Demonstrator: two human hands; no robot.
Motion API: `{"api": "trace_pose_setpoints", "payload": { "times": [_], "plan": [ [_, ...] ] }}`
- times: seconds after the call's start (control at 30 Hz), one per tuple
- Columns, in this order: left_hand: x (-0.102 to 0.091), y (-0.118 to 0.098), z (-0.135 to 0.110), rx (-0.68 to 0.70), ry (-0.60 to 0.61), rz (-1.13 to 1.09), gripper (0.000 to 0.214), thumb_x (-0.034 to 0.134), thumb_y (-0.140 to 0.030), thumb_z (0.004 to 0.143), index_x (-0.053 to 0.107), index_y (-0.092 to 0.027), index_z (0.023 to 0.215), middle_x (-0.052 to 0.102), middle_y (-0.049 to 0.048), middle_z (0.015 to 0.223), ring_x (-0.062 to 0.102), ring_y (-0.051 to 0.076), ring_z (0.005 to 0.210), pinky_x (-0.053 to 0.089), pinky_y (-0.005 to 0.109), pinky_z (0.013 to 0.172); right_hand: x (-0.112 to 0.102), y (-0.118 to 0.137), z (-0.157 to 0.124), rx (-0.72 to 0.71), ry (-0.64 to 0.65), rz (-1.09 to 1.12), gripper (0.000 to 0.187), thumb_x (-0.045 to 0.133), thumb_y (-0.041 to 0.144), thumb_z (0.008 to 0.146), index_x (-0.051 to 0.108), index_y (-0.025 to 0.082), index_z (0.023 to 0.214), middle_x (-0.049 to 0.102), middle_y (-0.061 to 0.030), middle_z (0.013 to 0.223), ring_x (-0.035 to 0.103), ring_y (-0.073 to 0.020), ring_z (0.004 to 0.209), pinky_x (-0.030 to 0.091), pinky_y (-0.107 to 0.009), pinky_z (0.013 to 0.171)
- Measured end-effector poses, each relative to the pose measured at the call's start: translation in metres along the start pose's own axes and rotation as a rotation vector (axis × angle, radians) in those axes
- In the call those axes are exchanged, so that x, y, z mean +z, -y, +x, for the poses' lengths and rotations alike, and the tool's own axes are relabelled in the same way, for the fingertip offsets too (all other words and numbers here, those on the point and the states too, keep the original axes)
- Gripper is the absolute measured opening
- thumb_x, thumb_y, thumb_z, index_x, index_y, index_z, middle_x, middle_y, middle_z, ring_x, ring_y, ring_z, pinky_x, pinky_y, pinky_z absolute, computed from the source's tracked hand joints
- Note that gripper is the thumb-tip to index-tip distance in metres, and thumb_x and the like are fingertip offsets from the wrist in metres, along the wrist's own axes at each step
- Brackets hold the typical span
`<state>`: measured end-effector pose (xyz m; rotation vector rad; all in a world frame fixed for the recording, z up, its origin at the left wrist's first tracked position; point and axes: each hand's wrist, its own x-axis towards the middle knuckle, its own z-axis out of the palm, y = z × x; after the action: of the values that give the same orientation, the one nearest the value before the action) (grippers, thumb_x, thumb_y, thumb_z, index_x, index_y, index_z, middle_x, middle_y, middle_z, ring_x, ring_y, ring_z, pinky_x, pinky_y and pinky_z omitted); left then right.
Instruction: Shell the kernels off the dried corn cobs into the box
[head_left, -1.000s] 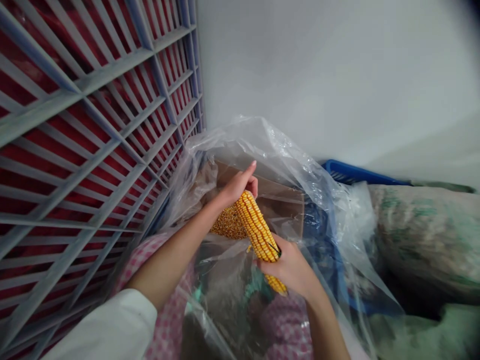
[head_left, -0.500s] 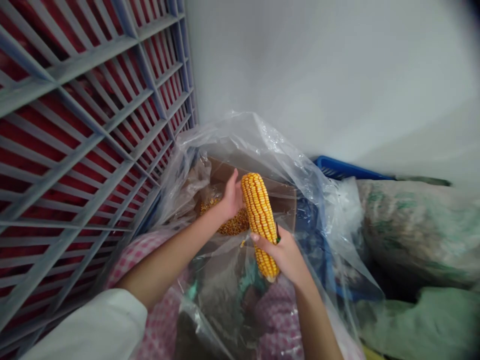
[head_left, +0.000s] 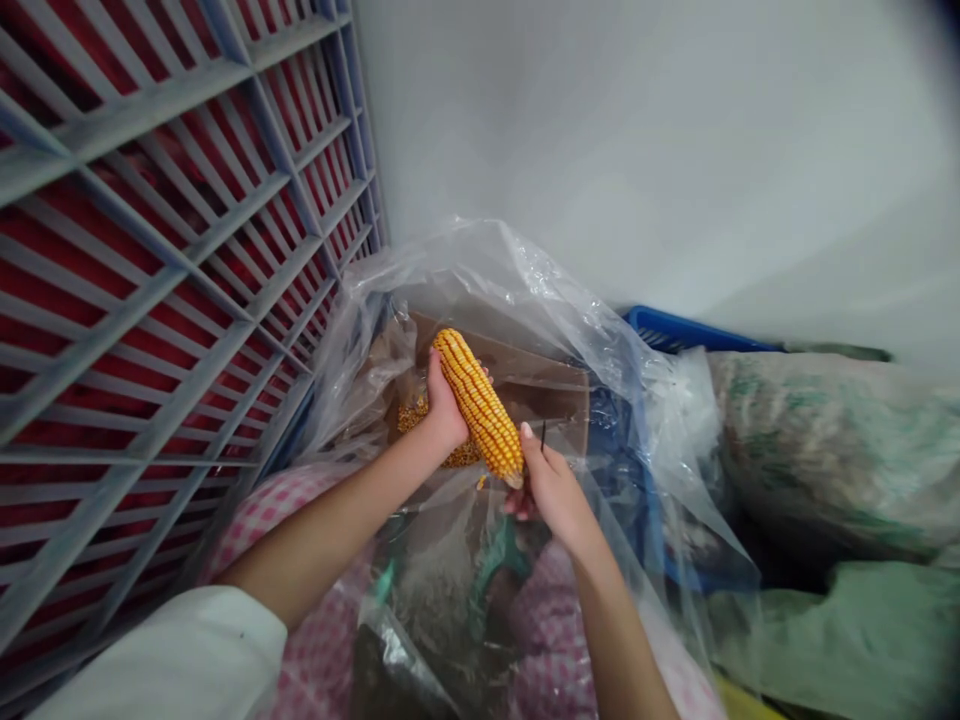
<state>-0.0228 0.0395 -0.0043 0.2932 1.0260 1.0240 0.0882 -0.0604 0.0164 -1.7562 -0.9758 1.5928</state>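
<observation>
An ear of yellow corn [head_left: 480, 405] lies tilted in my left hand [head_left: 444, 412], whose fingers wrap round its upper half from beneath. Its rows of kernels look full. My right hand [head_left: 556, 495] is closed beside the pale lower tip of the ear, and I cannot tell whether it touches it. From that hand sticks up a thin dark rod [head_left: 543, 436]; the rest of this tool is hidden in the fingers. Below the ear, loose corn kernels [head_left: 412, 414] lie in a clear plastic bag [head_left: 469, 245] spread open over my lap.
A grey slatted plastic crate wall [head_left: 217, 245] with red behind it rises close on the left. Cardboard [head_left: 551, 395] and a blue basket [head_left: 675, 338] stand around the bag. Stuffed sacks [head_left: 832, 440] lie at the right, before a pale wall [head_left: 637, 150].
The ear has passed from my right hand's grip into my left hand, shifting left and tilting more. My right hand has let go of it and sits by its lower tip.
</observation>
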Motion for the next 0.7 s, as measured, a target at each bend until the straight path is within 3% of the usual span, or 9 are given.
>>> {"api": "trace_pose_setpoints", "payload": {
  "times": [0.1, 0.2, 0.27, 0.33, 0.4, 0.47, 0.57, 0.63, 0.7],
  "plan": [
    [0.003, -0.008, 0.0, 0.04, 0.101, -0.277, 0.065, 0.021, -0.07, 0.075, 0.057, -0.017, 0.077, 0.058, 0.0008, 0.059, 0.053, 0.01, 0.05, 0.044, 0.023, 0.051, 0.009, 0.0, 0.0, -0.03, 0.065, 0.124, 0.052, 0.04, 0.062, 0.078, 0.056, 0.015, 0.093, 0.059, 0.0, 0.059, 0.026, -0.0033, 0.028, 0.016, -0.02, 0.029],
    [0.009, -0.019, -0.002, 0.151, 0.242, -0.189, 0.068, 0.02, -0.07, 0.076, 0.06, -0.016, 0.081, 0.062, 0.0035, 0.067, 0.056, 0.011, 0.055, 0.046, 0.025, 0.053, 0.012, 0.001, 0.0, -0.144, -0.014, 0.226, 0.042, 0.062, 0.048, 0.07, 0.055, 0.017, 0.097, 0.063, -0.0005, 0.074, 0.041, -0.0042, 0.04, 0.032, -0.018, 0.038],
    [0.011, -0.031, 0.0, 0.235, 0.22, -0.156, 0.063, 0.024, -0.068, 0.077, 0.059, -0.016, 0.084, 0.063, 0.0042, 0.071, 0.058, 0.013, 0.061, 0.048, 0.026, 0.059, 0.008, 0.002, 0.002, -0.285, -0.158, 0.219, 0.045, 0.07, 0.039, 0.064, 0.055, 0.018, 0.101, 0.064, -0.0017, 0.088, 0.055, -0.0092, 0.062, 0.043, -0.02, 0.056],
    [0.01, -0.042, 0.004, 0.329, 0.109, -0.191, 0.049, 0.037, -0.062, 0.077, 0.057, -0.018, 0.084, 0.062, 0.002, 0.071, 0.059, 0.012, 0.063, 0.048, 0.025, 0.064, 0.0, 0.003, 0.003, -0.41, -0.315, 0.159, 0.051, 0.074, 0.033, 0.059, 0.055, 0.019, 0.104, 0.063, -0.002, 0.097, 0.057, -0.0138, 0.081, 0.045, -0.025, 0.072],
    [0.006, -0.048, 0.01, 0.305, 0.034, -0.228, 0.038, 0.048, -0.055, 0.075, 0.054, -0.018, 0.076, 0.06, -0.0002, 0.068, 0.059, 0.011, 0.063, 0.048, 0.025, 0.069, -0.007, 0.003, 0.004, -0.457, -0.39, 0.143, 0.053, 0.076, 0.029, 0.055, 0.056, 0.021, 0.104, 0.062, -0.0018, 0.1, 0.057, -0.0154, 0.087, 0.044, -0.028, 0.078],
    [0.004, -0.047, 0.012, 0.214, 0.012, -0.238, 0.033, 0.054, -0.05, 0.074, 0.052, -0.017, 0.07, 0.057, -0.0011, 0.064, 0.059, 0.011, 0.063, 0.047, 0.025, 0.07, -0.012, 0.001, 0.006, -0.485, -0.415, 0.269, 0.053, 0.076, 0.026, 0.054, 0.056, 0.021, 0.103, 0.062, -0.0012, 0.098, 0.058, -0.014, 0.083, 0.045, -0.027, 0.075],
    [0.004, -0.028, 0.006, 0.084, 0.028, -0.12, 0.031, 0.052, -0.047, 0.076, 0.052, -0.017, 0.07, 0.058, 0.0007, 0.066, 0.06, 0.013, 0.068, 0.046, 0.026, 0.069, -0.016, 0.001, 0.009, -0.548, -0.512, 0.578, 0.051, 0.075, 0.03, 0.054, 0.054, 0.021, 0.1, 0.06, 0.002, 0.084, 0.052, -0.0077, 0.058, 0.04, -0.02, 0.049],
    [0.005, -0.009, -0.001, 0.045, 0.026, 0.069, 0.029, 0.049, -0.045, 0.078, 0.053, -0.017, 0.072, 0.061, 0.002, 0.069, 0.06, 0.015, 0.072, 0.046, 0.027, 0.068, -0.02, 0.004, 0.012, -0.588, -0.64, 0.734, 0.045, 0.071, 0.036, 0.056, 0.053, 0.02, 0.094, 0.056, 0.0035, 0.077, 0.045, -0.0061, 0.049, 0.031, -0.018, 0.039],
    [0.006, 0.009, -0.008, -0.016, 0.052, 0.347, 0.035, 0.04, -0.046, 0.082, 0.055, -0.016, 0.075, 0.063, 0.0048, 0.073, 0.059, 0.018, 0.073, 0.045, 0.03, 0.065, -0.025, 0.01, 0.015, -0.629, -0.838, 0.826, 0.036, 0.068, 0.038, 0.058, 0.054, 0.019, 0.085, 0.054, 0.0035, 0.073, 0.047, -0.0077, 0.052, 0.033, -0.019, 0.04]
  ]
}}
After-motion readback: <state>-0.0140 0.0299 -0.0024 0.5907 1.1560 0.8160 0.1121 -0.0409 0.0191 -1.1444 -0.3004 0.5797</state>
